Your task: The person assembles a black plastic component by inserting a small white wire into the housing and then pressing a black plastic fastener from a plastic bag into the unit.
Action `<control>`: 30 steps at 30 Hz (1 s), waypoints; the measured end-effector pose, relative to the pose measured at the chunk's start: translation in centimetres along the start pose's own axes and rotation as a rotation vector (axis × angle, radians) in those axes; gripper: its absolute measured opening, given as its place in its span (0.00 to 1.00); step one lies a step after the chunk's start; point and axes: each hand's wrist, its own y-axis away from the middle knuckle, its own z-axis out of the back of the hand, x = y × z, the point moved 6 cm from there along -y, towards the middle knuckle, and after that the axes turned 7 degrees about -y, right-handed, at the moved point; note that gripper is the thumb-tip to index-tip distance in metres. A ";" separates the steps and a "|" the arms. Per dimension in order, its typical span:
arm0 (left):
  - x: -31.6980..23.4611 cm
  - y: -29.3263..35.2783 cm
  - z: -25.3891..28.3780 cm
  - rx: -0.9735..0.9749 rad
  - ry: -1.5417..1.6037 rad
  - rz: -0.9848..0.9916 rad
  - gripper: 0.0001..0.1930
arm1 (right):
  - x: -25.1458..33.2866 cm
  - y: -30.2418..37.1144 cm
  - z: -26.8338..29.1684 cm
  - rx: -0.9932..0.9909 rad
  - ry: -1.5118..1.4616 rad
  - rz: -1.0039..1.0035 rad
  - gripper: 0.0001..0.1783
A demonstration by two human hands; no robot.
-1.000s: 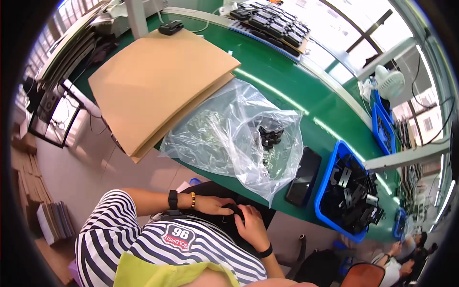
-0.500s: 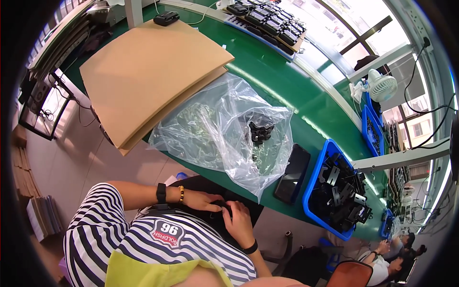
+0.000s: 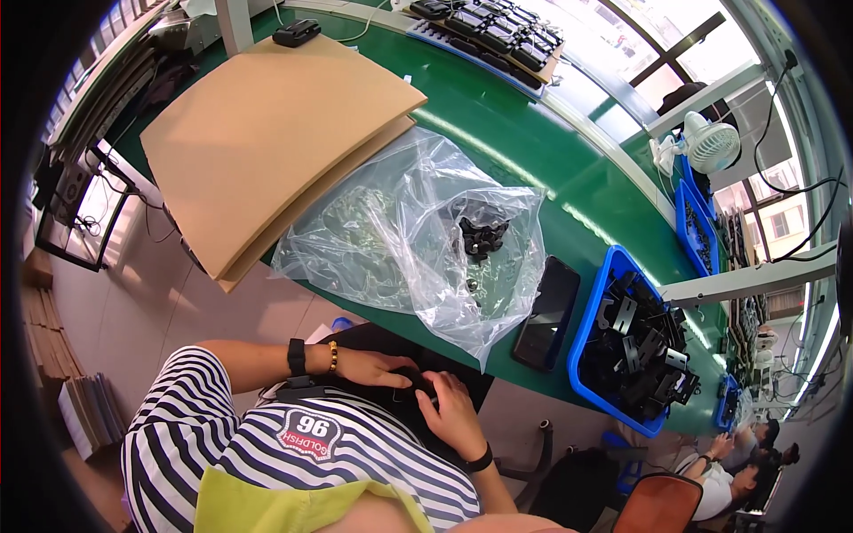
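Low over my dark-clothed lap, my left hand (image 3: pixel 377 368) and my right hand (image 3: pixel 455 409) are close together, their fingers curled in toward each other. Something black shows between the fingertips, but against the dark cloth its shape cannot be made out. Beyond the hands, on the bench, a clear plastic bag (image 3: pixel 355 233) is spread out. Several small black parts (image 3: pixel 482 236) lie in its right half. A black smartphone (image 3: pixel 548 313) rests flat to the right of the bag.
A blue bin (image 3: pixel 579 373) full of black and metal parts stands right of the phone. Cardboard sheets (image 3: pixel 275 133) lie stacked at the left of the green bench (image 3: pixel 498 133). Farther back are a tray of black devices (image 3: pixel 498 35) and a small fan (image 3: pixel 711 144). Other people sit at right.
The view has shifted slightly, so the bench things sit a little differently in the picture. My hands stay together over my lap, with only a slight shift of the right one.
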 end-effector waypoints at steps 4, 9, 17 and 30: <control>-0.4 0.0 0.2 -0.008 -0.008 0.003 0.35 | 0.2 -0.2 -1.0 -0.029 0.105 -0.028 0.15; -0.6 0.0 0.2 0.011 -0.011 0.023 0.34 | 0.1 0.4 0.7 0.010 -0.028 0.044 0.15; -0.1 -0.1 -0.2 -0.003 -0.031 0.011 0.37 | 0.2 0.5 -0.2 -0.037 0.058 0.000 0.15; -1.2 0.3 0.0 -0.009 -0.027 0.073 0.38 | 0.2 0.7 0.6 -0.045 -0.001 0.021 0.15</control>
